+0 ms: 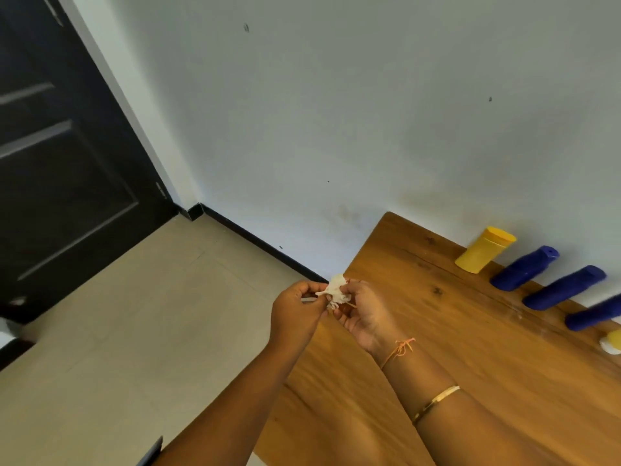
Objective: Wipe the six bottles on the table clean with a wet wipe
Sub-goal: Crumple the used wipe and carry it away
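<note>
A small crumpled white wet wipe (336, 290) is pinched between my left hand (295, 314) and my right hand (364, 314), just off the left edge of the wooden table (437, 348). Along the wall at the table's back stand a yellow bottle (484, 250) and three dark blue bottles: one (524, 268) beside the yellow, a second (564, 288), and a third (594, 314) cut by the frame edge. A yellow and white bottle (612, 341) peeks in at the far right. Both hands are well to the left of the bottles.
A light grey wall (336, 112) rises behind the table. To the left are a beige tiled floor (134, 331) and a black door (67, 163). A dark object (151, 452) shows at the bottom edge.
</note>
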Demonstrator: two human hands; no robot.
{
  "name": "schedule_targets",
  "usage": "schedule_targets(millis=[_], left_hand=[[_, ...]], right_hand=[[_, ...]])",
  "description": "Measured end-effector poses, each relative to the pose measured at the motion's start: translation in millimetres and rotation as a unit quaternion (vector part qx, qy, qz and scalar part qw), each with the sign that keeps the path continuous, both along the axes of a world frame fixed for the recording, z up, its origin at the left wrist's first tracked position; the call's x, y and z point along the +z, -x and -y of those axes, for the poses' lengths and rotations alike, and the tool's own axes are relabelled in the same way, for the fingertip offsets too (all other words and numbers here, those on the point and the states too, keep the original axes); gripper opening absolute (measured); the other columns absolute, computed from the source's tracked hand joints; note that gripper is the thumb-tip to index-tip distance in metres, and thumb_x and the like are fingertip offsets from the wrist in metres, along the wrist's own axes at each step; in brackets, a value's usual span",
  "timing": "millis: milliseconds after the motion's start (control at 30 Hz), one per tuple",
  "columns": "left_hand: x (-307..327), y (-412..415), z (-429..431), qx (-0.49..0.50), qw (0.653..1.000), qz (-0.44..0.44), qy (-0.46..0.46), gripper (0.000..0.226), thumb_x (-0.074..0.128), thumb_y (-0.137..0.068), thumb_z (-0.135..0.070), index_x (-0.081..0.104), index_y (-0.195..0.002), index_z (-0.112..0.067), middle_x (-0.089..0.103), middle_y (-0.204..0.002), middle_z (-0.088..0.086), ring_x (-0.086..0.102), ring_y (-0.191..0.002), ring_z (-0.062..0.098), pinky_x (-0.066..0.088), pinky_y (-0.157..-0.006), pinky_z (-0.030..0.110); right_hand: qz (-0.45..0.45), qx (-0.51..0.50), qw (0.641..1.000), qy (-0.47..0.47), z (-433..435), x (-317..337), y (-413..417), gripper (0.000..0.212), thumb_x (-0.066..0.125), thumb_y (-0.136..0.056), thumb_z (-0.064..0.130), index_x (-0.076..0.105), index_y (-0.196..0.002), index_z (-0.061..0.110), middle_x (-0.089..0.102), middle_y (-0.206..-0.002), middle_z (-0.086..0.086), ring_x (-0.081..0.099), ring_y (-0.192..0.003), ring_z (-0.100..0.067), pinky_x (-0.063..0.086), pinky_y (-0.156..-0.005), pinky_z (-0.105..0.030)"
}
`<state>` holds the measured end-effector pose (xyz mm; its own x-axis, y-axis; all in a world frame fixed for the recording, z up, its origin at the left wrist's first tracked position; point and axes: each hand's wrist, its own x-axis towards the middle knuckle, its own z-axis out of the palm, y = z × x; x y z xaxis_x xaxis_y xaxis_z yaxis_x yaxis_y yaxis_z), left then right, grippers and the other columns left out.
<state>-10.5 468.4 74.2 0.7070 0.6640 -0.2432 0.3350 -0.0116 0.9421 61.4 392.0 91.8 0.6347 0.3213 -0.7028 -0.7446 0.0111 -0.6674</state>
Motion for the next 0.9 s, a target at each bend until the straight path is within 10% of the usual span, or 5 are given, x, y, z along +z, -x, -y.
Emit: schedule_targets(millis=[233, 900], left_hand=[[-17.3, -4.0, -37.8, 0.046, 0.998, -0.008, 0.041, 0.015, 0.072, -0.080, -0.018, 0.064, -0.083, -0.030, 0.068, -0.091, -0.004, 0.065, -0.091, 0.018, 0.058, -0.080, 0.044], [-31.9, 9.2, -62.4, 0.067, 0.991, -0.050, 0.105, 0.009, 0.069, -0.082, -0.010, 0.067, -0.087, -0.018, 0.070, -0.085, 0.001, 0.067, -0.081, 0.016, 0.057, -0.066, 0.023]], right_hand=[[0.029, 0.032, 0.999, 0.016, -38.6, -5.0, -4.8, 0.018, 0.043, -0.090, 0.001, 0.056, -0.099, 0.011, 0.060, -0.098, -0.014, 0.056, -0.071, -0.016, 0.045, -0.049, -0.020], [-0.014, 0.158, 0.987, 0.016, -61.1, -41.3, -1.4, 0.028, 0.046, -0.088, 0.000, 0.054, -0.112, 0.012, 0.055, -0.111, -0.013, 0.054, -0.094, -0.022, 0.047, -0.067, -0.028]])
